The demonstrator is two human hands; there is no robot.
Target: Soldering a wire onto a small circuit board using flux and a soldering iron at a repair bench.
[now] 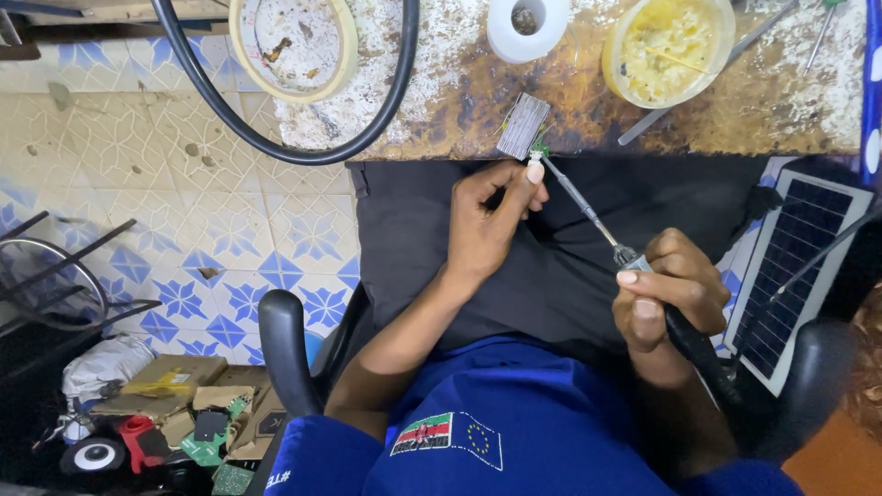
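Head view: I look down at two hands working at the near edge of a stained tabletop (588, 110), above a black cloth (423, 239) spread over the lap.
Hands, count: two, both the person's own.
Left hand (491, 220): I see its fingers curled and its thumb and forefinger pinched on a small part, too small for me to tell what, just below one grey ribbed block (524, 126).
Ribbed block: one, tilted, lying at the tabletop's near edge with thin wires at its side.
Right hand (666, 294): closed around the black handle of one soldering iron (588, 213), thumb laid along the grip.
Soldering iron: its thin metal shaft slants up and left, the tip meeting the small part at the left hand's fingertips, just beside the block.
Tape rolls: two, I count one wide cream roll (292, 44) and one small white roll (527, 28).
Yellow tub: one (669, 48), round, holding pale yellow paste.
Black hose: one (276, 119), looped over the tabletop's left end and around the cream roll.
Solar panel: one (797, 276), dark with a white frame, leaning at the right near the right hand.
Floor (184, 211): patterned tiles, blue and cream, with a heap of circuit boards and cardboard (184, 413) at lower left.
Chair arms: two, black, either side of the blue clothing.
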